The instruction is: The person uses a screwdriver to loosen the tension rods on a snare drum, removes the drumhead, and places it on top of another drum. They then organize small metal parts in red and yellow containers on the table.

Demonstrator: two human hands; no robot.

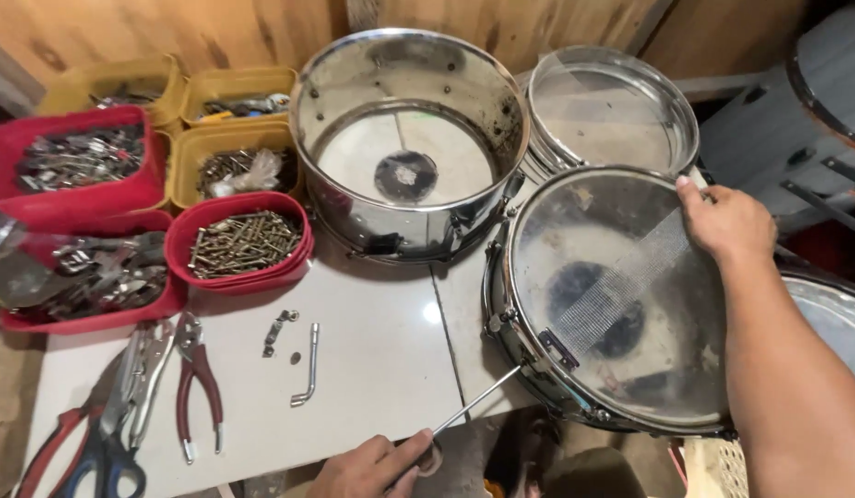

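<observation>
1. Head view: the snare drum (621, 304) lies snare-side up at the desk (372, 369) edge, half overhanging it.
2. The left hand (377, 466) has its fingers clamped on a thin metal rod (478, 403) — its tip meets a tension lug (501, 321) on the rim.
3. The right hand (727, 221) rests on the far rim, fingers curled over the hoop, steadying the drum.
4. Judged from this, the rod should stay square on the lug — press the rim firmly so the drum cannot rock.
5. Pliers (197, 373) and a tray of screws (243, 242) lie near.
</observation>
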